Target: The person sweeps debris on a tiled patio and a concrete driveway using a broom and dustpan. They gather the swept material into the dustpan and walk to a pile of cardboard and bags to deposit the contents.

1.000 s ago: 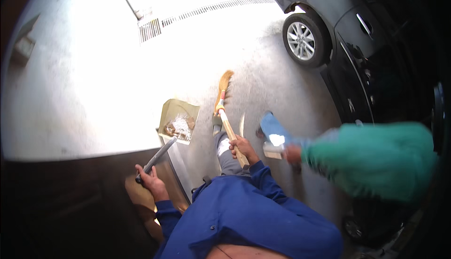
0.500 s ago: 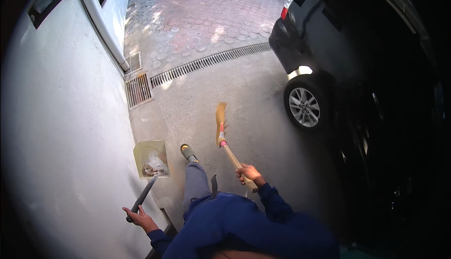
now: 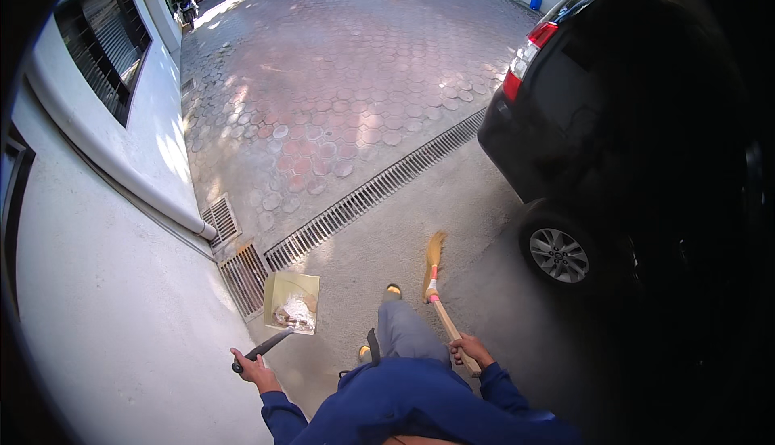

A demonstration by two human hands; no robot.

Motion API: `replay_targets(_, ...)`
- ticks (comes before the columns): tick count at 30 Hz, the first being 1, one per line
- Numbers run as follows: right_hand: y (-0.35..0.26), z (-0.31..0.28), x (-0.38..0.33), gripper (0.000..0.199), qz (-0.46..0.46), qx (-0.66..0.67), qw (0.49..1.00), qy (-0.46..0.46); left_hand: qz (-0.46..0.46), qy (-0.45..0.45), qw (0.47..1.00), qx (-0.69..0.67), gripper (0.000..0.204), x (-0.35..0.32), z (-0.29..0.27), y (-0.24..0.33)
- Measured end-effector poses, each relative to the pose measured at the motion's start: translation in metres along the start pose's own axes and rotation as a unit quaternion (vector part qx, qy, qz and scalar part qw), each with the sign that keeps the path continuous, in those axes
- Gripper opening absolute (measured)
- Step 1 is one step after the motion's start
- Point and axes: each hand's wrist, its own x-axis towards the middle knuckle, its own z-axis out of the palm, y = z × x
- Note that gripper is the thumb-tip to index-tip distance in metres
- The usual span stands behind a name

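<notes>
My left hand point(image 3: 252, 367) grips the dark long handle of a pale green dustpan point(image 3: 292, 300), held out in front of me next to the white wall; the pan carries a small heap of swept debris. My right hand point(image 3: 469, 350) is closed around the wooden handle of a broom point(image 3: 434, 277) with straw-coloured bristles, which points forward and touches the concrete ahead of my feet. My grey trouser leg and a sandalled foot point(image 3: 393, 291) show between the two tools. My sleeves are blue.
A black car point(image 3: 613, 146) stands close on the right, its rear wheel point(image 3: 557, 254) near the broom. A metal drain grate point(image 3: 371, 195) crosses the ground ahead, with smaller grates by the white wall point(image 3: 105, 283) on the left. Beyond lies a paved brick courtyard point(image 3: 339, 65).
The view has lifted forward, showing the courtyard and the car's rear. A person in a green sleeve, seen a second ago, is out of sight. Both hands keep their hold on dustpan and broom.
</notes>
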Motion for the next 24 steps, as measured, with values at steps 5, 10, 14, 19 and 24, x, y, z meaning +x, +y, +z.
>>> replay_targets(5, -0.095, 0.074, 0.123, 0.009, 0.008, 0.016, 0.999, 0.044, 0.391, -0.261, 0.815, 0.340, 0.071, 0.067, 0.181, -0.007)
replay_targets(10, -0.191, 0.120, 0.207, 0.023, 0.017, 0.069, 0.990, 0.122, 0.574, -0.427, 0.544, 0.439, 0.068, 0.112, 0.375, -0.008)
replay_targets(14, -0.223, 0.151, 0.197, 0.033, -0.009, 0.188, 0.974, 0.123, 0.602, -0.542, 0.429, 0.401, 0.067, 0.102, 0.516, -0.036)
replay_targets(19, -0.199, 0.216, 0.158, 0.047, -0.068, 0.334, 0.927, 0.157, 0.572, -0.705, 0.273, 0.317, 0.068, 0.055, 0.680, -0.108)
replay_targets(24, -0.160, 0.322, 0.156, 0.035, -0.055, 0.433, 0.861, 0.260, 0.523, -0.781, 0.143, 0.311, 0.074, 0.024, 0.806, -0.146)
